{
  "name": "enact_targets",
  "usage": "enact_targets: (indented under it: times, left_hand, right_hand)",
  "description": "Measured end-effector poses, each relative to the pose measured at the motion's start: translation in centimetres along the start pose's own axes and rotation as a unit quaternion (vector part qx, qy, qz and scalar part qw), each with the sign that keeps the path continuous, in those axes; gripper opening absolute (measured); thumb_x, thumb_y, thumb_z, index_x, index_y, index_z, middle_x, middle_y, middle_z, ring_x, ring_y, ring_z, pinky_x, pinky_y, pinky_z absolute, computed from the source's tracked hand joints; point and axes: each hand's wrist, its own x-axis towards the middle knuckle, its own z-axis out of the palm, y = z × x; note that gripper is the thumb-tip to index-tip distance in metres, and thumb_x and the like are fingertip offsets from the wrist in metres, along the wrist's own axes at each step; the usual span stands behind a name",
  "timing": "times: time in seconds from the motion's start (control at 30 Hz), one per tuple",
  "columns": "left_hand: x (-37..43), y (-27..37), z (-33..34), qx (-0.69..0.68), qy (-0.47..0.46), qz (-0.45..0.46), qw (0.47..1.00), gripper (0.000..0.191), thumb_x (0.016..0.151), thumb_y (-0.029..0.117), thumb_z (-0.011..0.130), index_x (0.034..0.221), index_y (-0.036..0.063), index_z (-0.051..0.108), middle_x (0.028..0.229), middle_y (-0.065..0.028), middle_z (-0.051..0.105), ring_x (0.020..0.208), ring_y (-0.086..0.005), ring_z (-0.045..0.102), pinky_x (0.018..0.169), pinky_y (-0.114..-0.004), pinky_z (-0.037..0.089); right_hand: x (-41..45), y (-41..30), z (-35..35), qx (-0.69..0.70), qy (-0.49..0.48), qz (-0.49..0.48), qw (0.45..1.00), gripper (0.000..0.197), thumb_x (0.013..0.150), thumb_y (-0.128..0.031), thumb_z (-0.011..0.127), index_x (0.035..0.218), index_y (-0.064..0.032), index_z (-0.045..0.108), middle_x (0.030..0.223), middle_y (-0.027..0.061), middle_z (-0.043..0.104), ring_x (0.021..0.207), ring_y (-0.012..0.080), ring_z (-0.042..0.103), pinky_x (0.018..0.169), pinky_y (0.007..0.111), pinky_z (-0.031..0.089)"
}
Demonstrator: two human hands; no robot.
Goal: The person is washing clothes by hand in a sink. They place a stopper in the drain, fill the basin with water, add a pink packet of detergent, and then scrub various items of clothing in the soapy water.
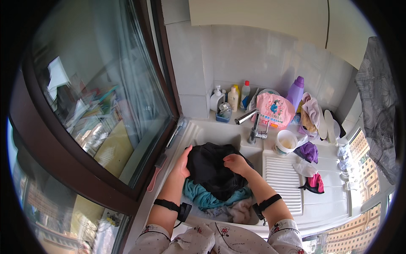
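Observation:
A black garment (206, 166) lies bunched over the basin of a white laundry sink (219, 129). My left hand (183, 163) is at its left edge, with the thumb side up and the other fingers hidden by the cloth. On the right, my right hand (238, 164) has its fingers curled onto the black fabric. Beneath the garment is a teal cloth (203, 194), partly covered. Closer to me, a pale pinkish cloth (241, 210) sits in the basin with whitish suds or fabric around it.
A chrome faucet (254, 131) rises behind the basin. Right of it are a white tub (284, 143), a ribbed washboard (282, 181) and small garments (315, 184). Bottles (233, 99) and a pink bag (274, 109) line the wall. A brush (157, 173) lies along the left ledge by the window frame (139, 190).

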Motion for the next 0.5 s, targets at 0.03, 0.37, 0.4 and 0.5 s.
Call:
enact_targets:
  times: [0.03,0.37,0.4,0.5]
  left_hand:
    - [-0.1,0.2,0.4,0.000,0.001,-0.008,1.000,0.050,0.084,0.046,0.053,0.111,0.0040,0.057,0.112,-0.0111,0.059,0.103,-0.0252,0.055,0.093,-0.042,0.041]
    - [-0.5,1.5,0.9,0.034,-0.044,0.050,0.997,0.045,0.082,0.035,0.061,0.113,0.0036,0.054,0.115,-0.0103,0.057,0.104,-0.0222,0.055,0.088,-0.036,0.047]
    - [-0.9,1.4,0.8,0.070,-0.042,0.064,0.995,0.045,0.081,0.030,0.064,0.116,0.0037,0.051,0.116,-0.0097,0.056,0.105,-0.0215,0.055,0.088,-0.036,0.047]
    - [-0.3,1.0,0.3,0.076,-0.056,0.016,0.995,0.057,0.078,0.021,0.069,0.125,0.0045,0.041,0.121,-0.0090,0.051,0.107,-0.0217,0.053,0.088,-0.036,0.047]
  right_hand:
    - [-0.4,-1.2,0.4,-0.019,-0.050,-0.049,0.997,0.051,0.068,-0.031,0.066,0.112,-0.0068,0.057,0.108,0.0139,0.059,0.101,0.0290,0.056,0.086,0.035,0.046]
    - [-0.7,-5.7,3.1,0.234,0.019,-0.066,0.970,0.033,0.086,-0.005,0.043,0.118,-0.0042,0.051,0.096,0.0087,0.060,0.088,0.0126,0.056,0.078,0.023,0.044]
    - [0.2,-5.6,2.8,0.315,0.045,-0.065,0.946,0.031,0.087,-0.006,0.042,0.116,-0.0030,0.052,0.096,0.0073,0.060,0.088,0.0117,0.055,0.078,0.023,0.044]
    - [1.7,-5.0,2.4,0.363,0.069,-0.069,0.927,0.027,0.089,-0.009,0.043,0.113,-0.0014,0.054,0.097,0.0069,0.060,0.090,0.0125,0.055,0.079,0.023,0.044]
